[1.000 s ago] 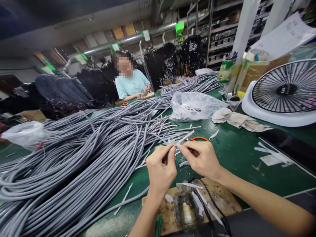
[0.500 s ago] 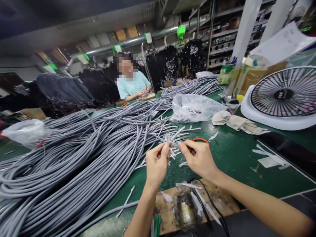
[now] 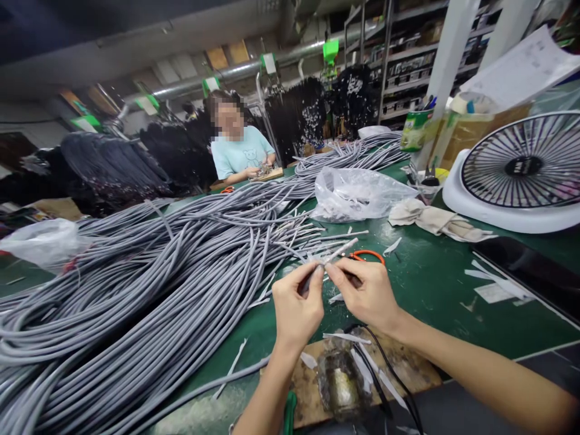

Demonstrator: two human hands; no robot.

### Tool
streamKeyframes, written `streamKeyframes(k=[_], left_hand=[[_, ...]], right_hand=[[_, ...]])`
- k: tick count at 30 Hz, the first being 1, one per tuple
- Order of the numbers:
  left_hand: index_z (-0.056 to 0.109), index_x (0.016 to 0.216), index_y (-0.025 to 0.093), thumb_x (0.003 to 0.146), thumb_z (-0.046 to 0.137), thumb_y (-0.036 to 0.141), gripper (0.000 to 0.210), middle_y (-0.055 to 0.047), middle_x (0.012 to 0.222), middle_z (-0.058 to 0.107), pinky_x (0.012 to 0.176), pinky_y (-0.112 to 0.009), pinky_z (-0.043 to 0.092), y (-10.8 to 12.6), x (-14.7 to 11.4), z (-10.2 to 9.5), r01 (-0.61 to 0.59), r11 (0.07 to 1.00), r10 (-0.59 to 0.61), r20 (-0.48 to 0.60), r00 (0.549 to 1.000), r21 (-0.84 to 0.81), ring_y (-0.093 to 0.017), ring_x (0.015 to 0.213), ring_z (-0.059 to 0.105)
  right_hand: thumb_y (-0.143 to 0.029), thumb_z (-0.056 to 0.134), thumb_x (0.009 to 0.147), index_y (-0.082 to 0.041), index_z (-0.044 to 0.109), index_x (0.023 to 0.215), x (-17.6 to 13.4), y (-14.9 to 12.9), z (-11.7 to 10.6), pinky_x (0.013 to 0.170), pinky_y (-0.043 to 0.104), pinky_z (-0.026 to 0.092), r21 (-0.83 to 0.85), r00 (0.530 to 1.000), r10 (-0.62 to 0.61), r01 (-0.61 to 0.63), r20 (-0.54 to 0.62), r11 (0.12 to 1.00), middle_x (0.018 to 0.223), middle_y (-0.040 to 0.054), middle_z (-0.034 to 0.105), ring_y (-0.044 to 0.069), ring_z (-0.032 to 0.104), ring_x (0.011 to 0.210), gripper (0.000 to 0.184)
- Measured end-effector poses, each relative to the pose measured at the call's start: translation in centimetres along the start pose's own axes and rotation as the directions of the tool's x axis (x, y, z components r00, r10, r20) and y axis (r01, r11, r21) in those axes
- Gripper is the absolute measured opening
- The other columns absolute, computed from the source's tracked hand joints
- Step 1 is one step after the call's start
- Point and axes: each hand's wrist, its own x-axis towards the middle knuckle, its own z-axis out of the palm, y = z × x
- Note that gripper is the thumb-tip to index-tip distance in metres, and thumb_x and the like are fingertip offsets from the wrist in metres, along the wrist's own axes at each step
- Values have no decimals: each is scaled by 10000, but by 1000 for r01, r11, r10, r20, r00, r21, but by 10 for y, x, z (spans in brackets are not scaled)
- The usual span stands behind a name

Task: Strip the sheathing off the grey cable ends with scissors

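A pale, stripped cable end (image 3: 345, 246) sticks out past my fingertips and points up to the right. My left hand (image 3: 299, 311) is closed in a pinch around the cable, thumb against forefinger. Close beside it, my right hand (image 3: 370, 293) pinches at the base of the pale end; its fingertips hide what exactly they grip. A large heap of grey cables (image 3: 181, 290) lies left of my hands, many of its ends also whitish. Just behind my right hand rests an orange-handled tool (image 3: 379, 256), partly hidden.
Below my hands is a wooden board (image 3: 410, 365) with a metal piece, black cords and white strips. A plastic bag (image 3: 357, 196), gloves (image 3: 437, 222), a fan (image 3: 521, 166) and a dark flat device (image 3: 530, 275) stand or lie beyond and right. Another person (image 3: 242, 148) sits across the table.
My left hand has shifted right, so my fingertips now nearly meet. The pale cable end has swung over to the right and lies lower. The view has shifted slightly.
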Motion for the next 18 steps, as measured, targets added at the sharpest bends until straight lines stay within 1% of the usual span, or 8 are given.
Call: streamKeyframes(k=[2, 4, 6, 9, 11, 13, 16, 18], left_hand=[[656, 830, 131, 792, 528, 267, 190, -42, 685, 650, 560, -219, 461, 1, -1, 0, 2, 1000, -2, -5, 1000, -1, -143, 610, 590], [648, 828, 136, 801, 511, 258, 184, -39, 674, 648, 561, -217, 468, 2, -2, 1, -9, 1000, 10, -20, 1000, 16, -146, 620, 603], [644, 831, 140, 805, 506, 250, 178, -44, 694, 652, 554, -212, 467, 2, -3, 2, -44, 997, 47, -48, 998, 56, -142, 624, 605], [651, 879, 143, 811, 499, 224, 185, -57, 733, 663, 536, -217, 452, 0, -4, 3, -158, 968, 177, -86, 981, 193, -128, 587, 585], [654, 921, 140, 817, 484, 199, 208, -65, 732, 666, 546, -229, 443, -2, -5, 4, -243, 923, 279, -82, 957, 299, -126, 571, 573], [656, 935, 128, 820, 472, 185, 225, -72, 720, 667, 558, -238, 438, -4, -5, 3, -276, 893, 322, -76, 944, 354, -129, 568, 571], [661, 924, 123, 818, 471, 187, 227, -69, 714, 671, 552, -242, 435, -4, -5, 2, -222, 918, 260, -76, 963, 329, -131, 554, 569], [667, 910, 131, 815, 476, 193, 222, -68, 736, 676, 562, -245, 441, -2, -5, 1, -181, 944, 210, -78, 975, 277, -134, 568, 577]], right_hand=[[-228, 468, 846, -142, 616, 669, -2, 1, 1, 493, 202, 340, -72, 989, -139, 135, -53, 988, 547, -3, 572, 74, 445, 459, 246], [-209, 481, 837, -141, 633, 709, -3, 3, 2, 533, 203, 372, -93, 974, -209, 201, -86, 975, 621, 16, 630, 84, 504, 500, 210], [-234, 482, 840, -141, 628, 689, -1, 3, 3, 491, 198, 356, -82, 987, -144, 138, -74, 987, 570, 2, 604, 81, 485, 468, 229], [-299, 446, 860, -146, 586, 611, 3, 3, 5, 403, 200, 293, -53, 999, 51, -52, -18, 997, 481, -22, 520, 73, 415, 406, 324], [-302, 447, 859, -148, 582, 608, 3, 2, 6, 405, 204, 303, -85, 997, 61, -64, -42, 994, 491, -17, 532, 77, 426, 409, 324], [-259, 480, 842, -150, 608, 659, 0, 2, 7, 458, 206, 361, -156, 992, -65, 48, -106, 987, 548, -1, 592, 90, 492, 449, 249], [-169, 517, 812, -153, 631, 744, -5, 4, 8, 595, 215, 443, -239, 936, -319, 279, -149, 930, 678, 37, 672, 123, 605, 585, 134], [-140, 525, 802, -149, 631, 764, -5, 5, 8, 639, 219, 455, -260, 904, -404, 359, -143, 896, 710, 47, 685, 132, 626, 630, 112]])
